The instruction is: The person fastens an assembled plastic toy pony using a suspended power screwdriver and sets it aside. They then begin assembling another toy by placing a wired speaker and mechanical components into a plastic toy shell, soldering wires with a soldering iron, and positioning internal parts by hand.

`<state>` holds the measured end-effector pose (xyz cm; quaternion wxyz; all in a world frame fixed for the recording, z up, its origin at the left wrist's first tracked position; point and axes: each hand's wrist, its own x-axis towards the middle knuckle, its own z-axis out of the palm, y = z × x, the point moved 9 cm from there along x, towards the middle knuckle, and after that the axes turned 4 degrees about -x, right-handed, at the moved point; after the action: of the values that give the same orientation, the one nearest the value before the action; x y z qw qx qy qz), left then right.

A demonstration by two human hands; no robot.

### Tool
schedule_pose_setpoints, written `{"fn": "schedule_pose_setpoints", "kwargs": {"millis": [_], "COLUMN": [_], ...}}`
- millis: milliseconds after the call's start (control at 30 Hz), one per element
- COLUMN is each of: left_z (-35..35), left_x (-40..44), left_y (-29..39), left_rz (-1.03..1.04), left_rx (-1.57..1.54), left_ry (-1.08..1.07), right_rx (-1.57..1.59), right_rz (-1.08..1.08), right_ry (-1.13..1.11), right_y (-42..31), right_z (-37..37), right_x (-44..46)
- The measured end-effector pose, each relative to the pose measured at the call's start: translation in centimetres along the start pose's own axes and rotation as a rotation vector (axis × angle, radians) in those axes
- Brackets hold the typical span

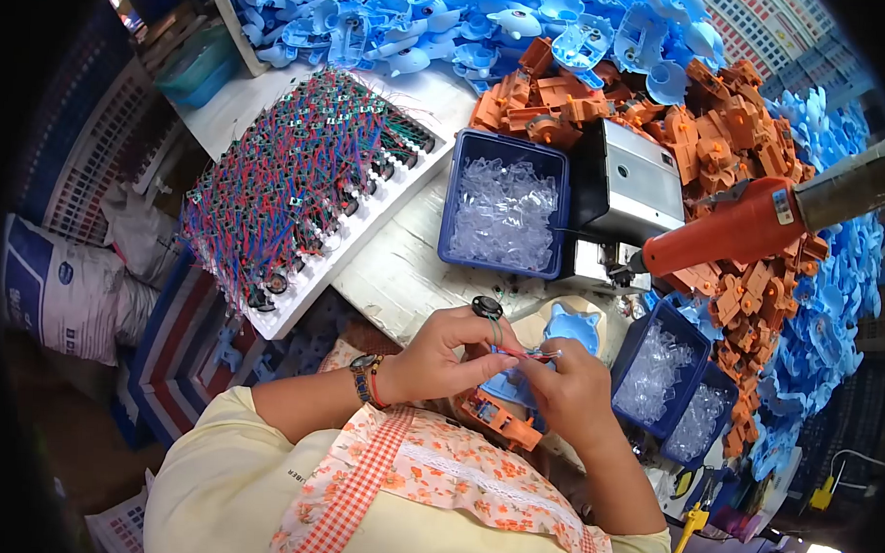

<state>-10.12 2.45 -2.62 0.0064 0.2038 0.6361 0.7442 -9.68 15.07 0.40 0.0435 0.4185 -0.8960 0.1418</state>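
Thin red and green wires (527, 355) run between my two hands near the table's front edge. My left hand (452, 353) pinches them, and a small round black speaker (486, 306) on green wires sticks up above its knuckles. My right hand (567, 383) is closed on the wires' other end, fingertips pressed together. Beneath the hands lies a light blue plastic shell (507, 384), partly covered. An orange plastic part (501, 420) is just below, by the apron. Another blue shell with pointed ears (572, 326) rests just beyond my right hand.
A white foam tray (310, 306) bears many wired speakers at the left. Blue bins (447, 213) (705, 346) hold clear plastic pieces. A metal box (641, 176) and a red electric screwdriver (726, 238) stand at right. Piles of blue shells (422, 32) and orange parts (701, 139) lie behind.
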Motion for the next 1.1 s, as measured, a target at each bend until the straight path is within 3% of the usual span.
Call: {"fn": "schedule_pose_setpoints", "kwargs": {"millis": [133, 433, 867, 1033, 1100], "left_z": [0.1, -0.2, -0.2, -0.1, 0.0], "left_x": [0.0, -0.5, -0.9, -0.7, -0.8], "left_y": [0.0, -0.3, -1.7, -1.7, -1.9], "left_rz": [0.034, -0.003, -0.058, -0.064, -0.097], "left_rx": [0.015, -0.006, -0.023, -0.023, -0.026], "left_ry": [0.010, 0.065, 0.049, 0.070, 0.067], "right_rx": [-0.127, -0.050, -0.228, -0.132, -0.027], "right_rz": [-0.057, -0.111, -0.146, -0.089, -0.066], "right_ry": [-0.140, -0.138, -0.267, -0.218, -0.018], "right_y": [-0.1, 0.5, -0.9, 0.1, 0.3], "right_z": [0.8, 0.8, 1.6, 1.4, -0.8], "right_x": [0.6, 1.6, 2.4, 1.6, 0.6]}}
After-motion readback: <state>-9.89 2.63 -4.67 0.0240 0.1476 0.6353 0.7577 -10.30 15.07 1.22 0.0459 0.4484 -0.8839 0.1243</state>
